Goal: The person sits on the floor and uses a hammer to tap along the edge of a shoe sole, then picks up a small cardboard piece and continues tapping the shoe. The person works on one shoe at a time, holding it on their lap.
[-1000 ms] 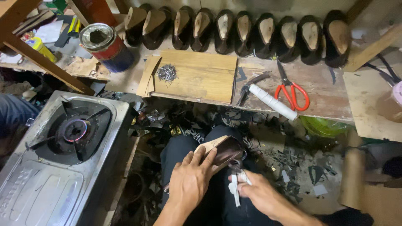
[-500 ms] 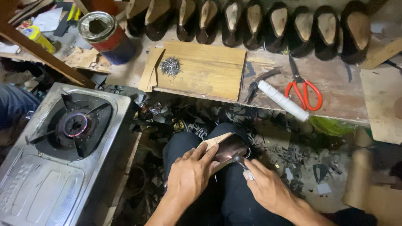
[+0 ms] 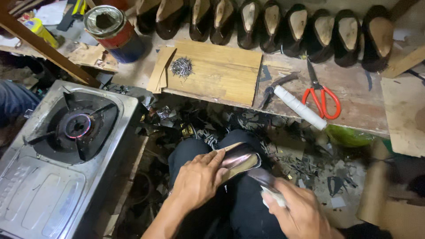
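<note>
A worn wooden surface (image 3: 354, 106) runs across the far side, carrying a pale wooden board (image 3: 221, 75) with a small heap of nails (image 3: 181, 67) on its left part. Right of the board lie a hammer with a white-wrapped handle (image 3: 297, 106) and red-handled scissors (image 3: 322, 94). A row of dark shoes (image 3: 274, 26) lines the far edge, with a tin can (image 3: 113, 31) at the far left.

Nine lasted shoes (image 3: 297, 27), one scissors (image 3: 322, 94)
</note>
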Demonstrator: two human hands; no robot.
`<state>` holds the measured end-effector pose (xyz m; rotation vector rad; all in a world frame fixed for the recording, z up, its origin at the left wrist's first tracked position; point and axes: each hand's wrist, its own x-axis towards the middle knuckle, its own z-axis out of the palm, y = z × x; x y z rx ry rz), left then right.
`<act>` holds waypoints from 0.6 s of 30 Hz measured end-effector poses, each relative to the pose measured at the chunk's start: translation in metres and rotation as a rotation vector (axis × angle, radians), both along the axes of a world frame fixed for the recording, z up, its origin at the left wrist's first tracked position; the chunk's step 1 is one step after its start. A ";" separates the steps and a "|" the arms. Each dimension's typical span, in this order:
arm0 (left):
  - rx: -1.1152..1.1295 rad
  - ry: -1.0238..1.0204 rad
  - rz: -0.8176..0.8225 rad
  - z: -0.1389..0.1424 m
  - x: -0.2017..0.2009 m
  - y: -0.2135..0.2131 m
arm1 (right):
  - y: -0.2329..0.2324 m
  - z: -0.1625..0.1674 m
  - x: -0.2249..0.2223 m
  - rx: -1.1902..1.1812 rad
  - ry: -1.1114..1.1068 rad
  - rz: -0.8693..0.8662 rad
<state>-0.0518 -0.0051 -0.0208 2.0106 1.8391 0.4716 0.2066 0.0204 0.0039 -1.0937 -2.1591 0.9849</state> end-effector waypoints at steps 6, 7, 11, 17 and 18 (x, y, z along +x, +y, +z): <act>0.013 -0.022 -0.033 0.006 -0.005 0.003 | 0.008 -0.031 -0.030 0.015 -0.251 -0.013; -0.026 -0.037 -0.035 0.006 -0.006 0.003 | 0.004 -0.037 -0.023 -0.056 -0.192 -0.040; -0.128 -0.065 -0.044 0.008 -0.008 0.004 | -0.004 -0.058 -0.010 0.086 0.332 -0.182; -0.082 -0.045 -0.080 0.005 -0.009 0.001 | 0.003 -0.044 -0.026 0.016 -0.095 0.016; -0.086 -0.075 -0.071 0.005 -0.009 0.000 | 0.002 -0.039 -0.028 0.073 0.021 0.010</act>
